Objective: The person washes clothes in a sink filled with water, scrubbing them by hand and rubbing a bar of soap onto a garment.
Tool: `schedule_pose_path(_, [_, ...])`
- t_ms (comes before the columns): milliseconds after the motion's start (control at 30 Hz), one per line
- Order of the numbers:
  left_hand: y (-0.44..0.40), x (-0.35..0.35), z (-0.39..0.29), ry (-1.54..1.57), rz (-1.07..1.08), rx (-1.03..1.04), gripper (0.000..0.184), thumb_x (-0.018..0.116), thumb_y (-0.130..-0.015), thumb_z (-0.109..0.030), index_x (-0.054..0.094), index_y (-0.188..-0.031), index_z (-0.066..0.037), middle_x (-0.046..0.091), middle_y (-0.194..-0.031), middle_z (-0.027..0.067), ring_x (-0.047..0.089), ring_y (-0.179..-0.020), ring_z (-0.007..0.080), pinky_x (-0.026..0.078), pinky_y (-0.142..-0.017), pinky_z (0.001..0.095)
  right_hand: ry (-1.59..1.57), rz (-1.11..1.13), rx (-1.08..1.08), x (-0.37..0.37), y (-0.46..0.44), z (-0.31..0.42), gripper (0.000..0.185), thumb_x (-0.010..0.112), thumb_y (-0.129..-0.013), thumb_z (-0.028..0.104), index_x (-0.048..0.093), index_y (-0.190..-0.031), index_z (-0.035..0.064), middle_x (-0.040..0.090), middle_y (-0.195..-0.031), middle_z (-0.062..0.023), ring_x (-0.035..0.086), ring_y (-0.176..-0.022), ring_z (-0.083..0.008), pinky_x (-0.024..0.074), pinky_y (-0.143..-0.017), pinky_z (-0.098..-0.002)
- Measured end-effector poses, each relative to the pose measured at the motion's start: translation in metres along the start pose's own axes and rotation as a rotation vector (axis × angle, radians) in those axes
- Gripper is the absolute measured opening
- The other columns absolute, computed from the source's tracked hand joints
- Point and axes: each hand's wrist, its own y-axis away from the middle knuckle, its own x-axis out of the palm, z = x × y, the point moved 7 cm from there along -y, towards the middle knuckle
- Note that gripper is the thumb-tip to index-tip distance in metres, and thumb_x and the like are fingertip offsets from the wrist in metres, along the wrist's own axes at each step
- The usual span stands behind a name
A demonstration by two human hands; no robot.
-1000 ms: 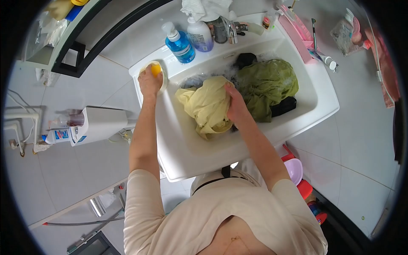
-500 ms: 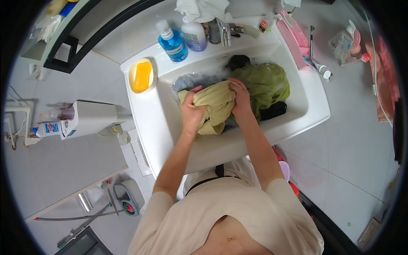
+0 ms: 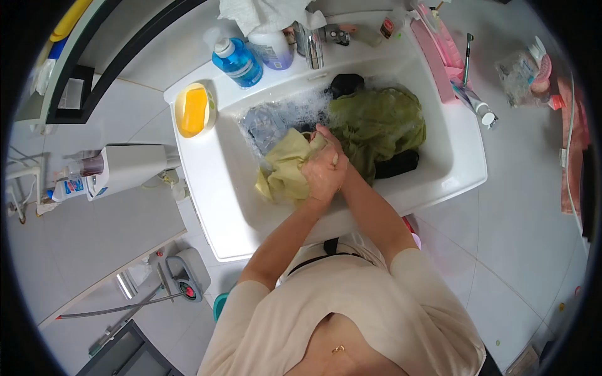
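A pale yellow cloth (image 3: 285, 164) hangs from my two hands over the front left of the white sink (image 3: 219, 213). My left hand (image 3: 325, 170) is closed on the cloth, its fingers pressed against the other hand. Just behind and partly hidden by it, my right hand (image 3: 333, 143) is also closed on a bunched part of the cloth. Green cloth (image 3: 382, 122) lies in the soapy water to the right, with black cloth (image 3: 397, 164) beside it. Grey-blue cloth (image 3: 269, 125) soaks behind the yellow one.
On the sink's left corner, an orange soap bar (image 3: 194, 111) rests in a dish. A blue bottle (image 3: 237, 62), a white pump bottle (image 3: 271, 50) and the faucet (image 3: 312, 47) line the back rim. At the right stands a pink holder (image 3: 433, 59) beside a toothpaste tube (image 3: 475, 105).
The left hand has gone from the soap dish to the yellow cloth. Both hands have come together and bunched the cloth between them. The orange soap now lies uncovered in its dish.
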Motion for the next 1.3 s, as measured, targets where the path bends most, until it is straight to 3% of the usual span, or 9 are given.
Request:
schedule_pose_path(133, [-0.04, -0.002, 0.088, -0.039, -0.04, -0.545, 0.012, 0.065, -0.072, -0.013, 0.057, -0.068, -0.007, 0.055, -0.056, 0.0068, 0.051, -0.054, 0.0162, 0.043, -0.057, 0.0313, 0.377, -0.538, -0.097, 0.035, 0.034, 0.005, 0.025, 0.055, -0.086, 0.032, 0.059, -0.091, 0.007, 0.059, -0.081, -0.0044, 0.056, -0.067, -0.0177, 0.0484, -0.068, -0.0316])
schedule_pose_path(333, [-0.051, -0.003, 0.073, 0.579, 0.031, -0.586, 0.025, 0.067, -0.078, -0.026, 0.059, -0.079, -0.002, 0.057, -0.084, 0.0043, 0.055, -0.073, 0.0178, 0.046, -0.065, 0.0306, 0.512, -0.545, -0.255, 0.039, 0.037, 0.054, 0.023, 0.052, -0.089, 0.025, 0.057, -0.091, 0.0031, 0.057, -0.079, -0.0065, 0.056, -0.074, -0.0192, 0.0489, -0.071, -0.0319])
schedule_pose_path(467, [-0.008, 0.028, -0.064, -0.164, 0.029, 0.231, 0.022, 0.067, -0.074, -0.022, 0.06, -0.084, -0.003, 0.057, -0.086, 0.0122, 0.057, -0.075, 0.0258, 0.047, -0.069, 0.032, -0.191, 0.608, 0.016, 0.029, 0.004, 0.032, 0.027, 0.047, -0.092, 0.032, 0.057, -0.089, 0.0069, 0.053, -0.075, -0.004, 0.054, -0.069, -0.0173, 0.0484, -0.067, -0.0302])
schedule_pose_path(533, [-0.005, 0.04, -0.039, -0.269, 0.07, 0.17, 0.021, 0.065, -0.075, -0.023, 0.061, -0.083, -0.004, 0.058, -0.08, 0.0124, 0.058, -0.073, 0.0285, 0.047, -0.066, 0.0346, -0.201, 0.765, 0.033, 0.039, 0.0, 0.026, 0.027, 0.047, -0.092, 0.033, 0.057, -0.092, 0.0073, 0.055, -0.078, -0.0037, 0.054, -0.071, -0.0163, 0.0471, -0.065, -0.0287])
schedule_pose_path(600, [-0.015, 0.037, 0.017, -0.053, -0.007, -0.011, 0.018, 0.059, -0.079, -0.023, 0.063, -0.075, -0.007, 0.06, -0.067, 0.0115, 0.059, -0.064, 0.03, 0.046, -0.057, 0.0385, 0.171, -0.388, -0.238, 0.008, 0.022, 0.027, 0.03, 0.048, -0.091, 0.036, 0.059, -0.095, 0.0087, 0.057, -0.081, -0.005, 0.055, -0.073, -0.0153, 0.0452, -0.062, -0.0271])
schedule_pose_path(733, [-0.037, 0.014, 0.011, -0.138, 0.001, -0.187, 0.034, 0.055, -0.084, -0.027, 0.061, -0.062, -0.002, 0.055, -0.051, 0.0143, 0.053, -0.046, 0.0305, 0.043, -0.048, 0.0393, 0.383, -0.657, -0.114, 0.031, 0.036, 0.032, 0.031, 0.051, -0.089, 0.034, 0.059, -0.094, 0.0046, 0.058, -0.083, -0.0066, 0.055, -0.075, -0.0161, 0.0456, -0.065, -0.0298])
schedule_pose_path(900, [-0.005, 0.041, 0.003, -0.157, -0.08, 0.112, 0.031, 0.059, -0.081, -0.031, 0.062, -0.063, -0.006, 0.057, -0.058, 0.0152, 0.055, -0.05, 0.0309, 0.044, -0.049, 0.0392, 0.481, -0.47, -0.016, -0.029, 0.003, 0.039, 0.039, 0.056, -0.086, 0.037, 0.057, -0.102, 0.0013, 0.059, -0.091, -0.0095, 0.056, -0.079, -0.0201, 0.0464, -0.071, -0.0341])
schedule_pose_path(933, [-0.048, 0.016, 0.041, -0.121, -0.117, -0.304, 0.034, 0.06, -0.082, -0.029, 0.057, -0.058, -0.005, 0.055, -0.054, 0.0143, 0.054, -0.047, 0.0293, 0.043, -0.048, 0.0391, 0.468, -0.46, -0.039, 0.008, 0.024, 0.037, 0.039, 0.057, -0.086, 0.037, 0.057, -0.102, 0.0015, 0.058, -0.092, -0.0094, 0.056, -0.08, -0.0204, 0.0465, -0.071, -0.0343])
schedule_pose_path(1300, [-0.033, -0.013, 0.039, 0.058, 0.227, -0.143, 0.055, 0.071, -0.071, -0.013, 0.051, -0.122, -0.011, 0.046, -0.119, 0.0137, 0.05, -0.104, 0.0214, 0.044, -0.091, 0.0308, 0.942, -0.401, -0.419, 0.034, 0.037, 0.062, 0.057, 0.065, -0.08, 0.031, 0.044, -0.126, 0.0062, 0.046, -0.123, -0.0124, 0.044, -0.113, -0.0254, 0.0374, -0.094, -0.0345])
